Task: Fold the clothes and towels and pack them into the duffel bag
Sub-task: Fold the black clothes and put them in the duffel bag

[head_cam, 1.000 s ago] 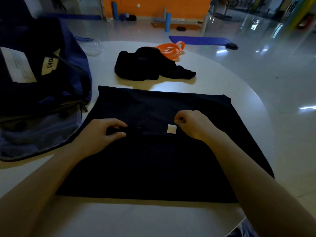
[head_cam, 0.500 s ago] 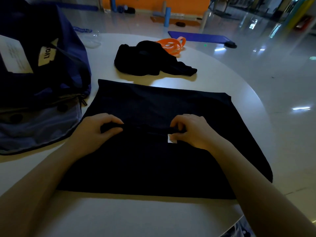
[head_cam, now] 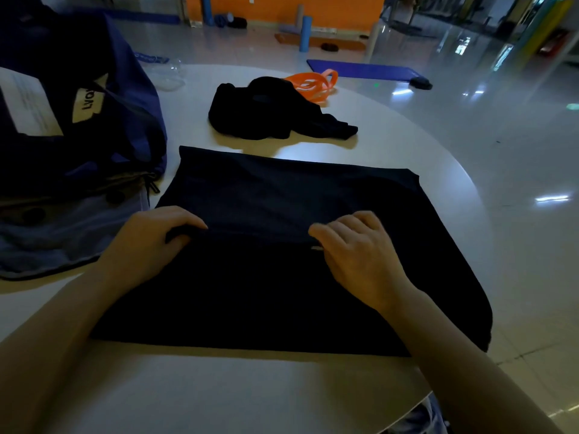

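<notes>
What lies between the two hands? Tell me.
Only the dark garment, its raised edge running from left hand to right hand; head view.

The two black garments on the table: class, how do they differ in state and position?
The near black garment lies spread flat; the far black garment sits crumpled in a heap. Both hands, left hand and right hand, pinch a fold in the near one; nothing touches the far one, beside the orange band. Both rest on the white table.
</notes>
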`<state>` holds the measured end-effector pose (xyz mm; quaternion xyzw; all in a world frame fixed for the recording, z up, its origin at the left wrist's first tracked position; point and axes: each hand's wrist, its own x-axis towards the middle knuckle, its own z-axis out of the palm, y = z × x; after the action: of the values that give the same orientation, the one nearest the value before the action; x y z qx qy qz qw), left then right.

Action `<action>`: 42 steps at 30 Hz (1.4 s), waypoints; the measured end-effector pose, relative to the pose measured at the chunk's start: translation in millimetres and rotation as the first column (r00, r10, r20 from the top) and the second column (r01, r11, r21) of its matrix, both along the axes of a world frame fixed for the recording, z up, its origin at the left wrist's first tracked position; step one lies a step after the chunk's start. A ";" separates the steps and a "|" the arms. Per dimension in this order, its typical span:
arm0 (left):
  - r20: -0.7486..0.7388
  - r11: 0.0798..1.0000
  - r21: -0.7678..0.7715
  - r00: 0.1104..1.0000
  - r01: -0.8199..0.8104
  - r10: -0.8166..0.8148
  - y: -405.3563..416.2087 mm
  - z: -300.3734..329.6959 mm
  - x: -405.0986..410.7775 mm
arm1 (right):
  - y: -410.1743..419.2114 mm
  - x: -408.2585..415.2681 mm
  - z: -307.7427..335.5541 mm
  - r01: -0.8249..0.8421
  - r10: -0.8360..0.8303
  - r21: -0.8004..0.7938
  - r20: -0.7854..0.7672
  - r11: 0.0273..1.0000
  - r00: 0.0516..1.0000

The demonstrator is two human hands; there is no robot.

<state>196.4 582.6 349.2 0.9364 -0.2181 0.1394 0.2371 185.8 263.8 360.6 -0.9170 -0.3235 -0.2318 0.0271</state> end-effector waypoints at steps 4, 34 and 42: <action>-0.043 0.995 0.044 0.996 0.085 -0.084 8.7 -4.2 -2.7 | -10.3 -16.0 -9.5 -0.105 0.089 -0.056 -0.229 0.993 0.969; -0.235 0.939 -0.343 0.970 -0.022 -0.063 19.2 -10.6 7.8 | -135.6 -24.3 -9.5 0.487 -0.154 0.482 -0.578 0.728 0.801; -0.144 0.980 -0.193 0.987 0.042 -0.070 20.9 -8.1 6.7 | -142.8 -21.7 -19.8 0.423 -0.292 0.358 -0.364 0.832 0.884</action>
<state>203.2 603.5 341.1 0.9109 -0.2116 0.0817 0.3448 164.1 121.0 340.7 -0.9568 -0.0776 -0.1587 0.2310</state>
